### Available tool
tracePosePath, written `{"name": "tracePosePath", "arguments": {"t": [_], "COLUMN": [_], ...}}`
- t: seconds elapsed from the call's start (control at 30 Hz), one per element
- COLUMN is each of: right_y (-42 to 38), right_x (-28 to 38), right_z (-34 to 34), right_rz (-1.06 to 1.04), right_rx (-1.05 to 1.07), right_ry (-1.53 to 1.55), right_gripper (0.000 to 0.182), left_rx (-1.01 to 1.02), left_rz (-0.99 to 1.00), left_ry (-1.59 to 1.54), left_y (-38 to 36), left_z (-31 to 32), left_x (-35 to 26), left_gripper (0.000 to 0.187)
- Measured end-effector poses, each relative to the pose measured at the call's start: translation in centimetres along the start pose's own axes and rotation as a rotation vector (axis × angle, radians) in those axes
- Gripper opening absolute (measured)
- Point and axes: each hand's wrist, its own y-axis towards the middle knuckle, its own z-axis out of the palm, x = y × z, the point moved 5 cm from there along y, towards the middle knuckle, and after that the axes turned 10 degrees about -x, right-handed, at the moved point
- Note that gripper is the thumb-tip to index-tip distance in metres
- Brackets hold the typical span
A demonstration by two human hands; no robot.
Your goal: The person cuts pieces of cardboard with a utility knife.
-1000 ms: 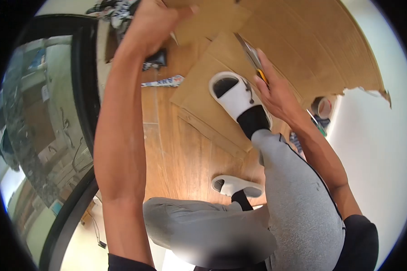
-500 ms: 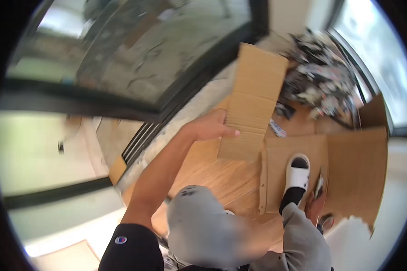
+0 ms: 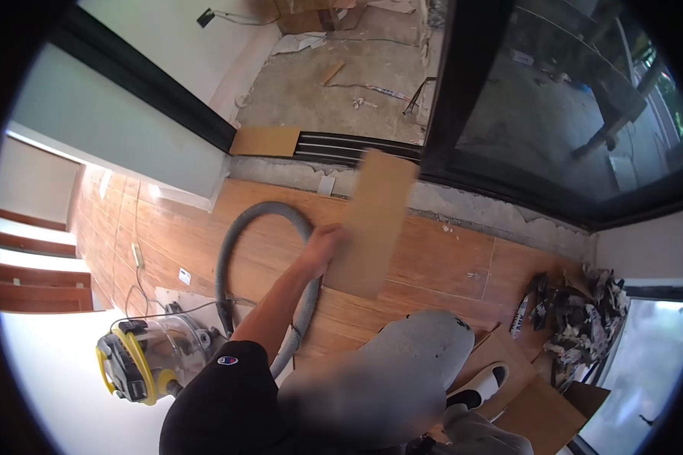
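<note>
My left hand (image 3: 328, 246) is closed on the near-left edge of a flat strip of cardboard (image 3: 379, 220). The strip is raised above the wooden floor, its far end close to the black door track (image 3: 334, 148). Another cardboard piece (image 3: 265, 142) lies over the left part of that track. A larger folded cardboard sheet (image 3: 535, 417) is on the floor at lower right, with my foot in a white slide (image 3: 493, 381) on it. My right hand does not show; my legs cover that area.
A grey hose (image 3: 231, 254) curls across the floor from a yellow and black vacuum cleaner (image 3: 140, 364). Torn wrapping scraps (image 3: 588, 318) are heaped at right. Past the black door frame (image 3: 459, 83) is a rough concrete floor (image 3: 311, 83) with debris.
My view has swung left, bringing the vacuum cleaner and hose into sight. The cardboard strip, still in my left hand, is now beside the door track. My right hand has left view.
</note>
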Motion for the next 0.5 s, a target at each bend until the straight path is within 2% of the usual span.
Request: {"name": "tracePosePath", "arguments": {"t": [0.03, 0.1, 0.17, 0.33, 0.5], "right_y": [-0.1, -1.5, -3.5, -5.6, -4.6], "right_x": [0.6, 1.9, 3.1, 5.8, 6.8], "right_z": [0.1, 0.2, -0.1, 0.1, 0.6], "right_rz": [0.010, 0.039, 0.080, 0.143, 0.206], "right_rx": [0.011, 0.032, 0.051, 0.089, 0.119], "right_ry": [0.008, 0.022, 0.036, 0.120, 0.203], "right_gripper": [0.042, 0.042, 0.041, 0.040, 0.040], "left_rx": [-0.001, -0.203, -0.154, -0.009, -0.057], "left_rz": [-0.011, -0.024, -0.044, -0.073, -0.099], "left_ry": [-0.019, -0.128, -0.224, -0.580, -0.565], "left_y": [0.5, 1.5, 3.8, 11.7, 20.1], "left_z": [-1.4, -5.0, -6.0, -2.9, 1.2], "left_x": [0.7, 2.3, 3.6, 1.7, -1.9], "left_gripper": [0.020, 0.016, 0.014, 0.012, 0.013]}}
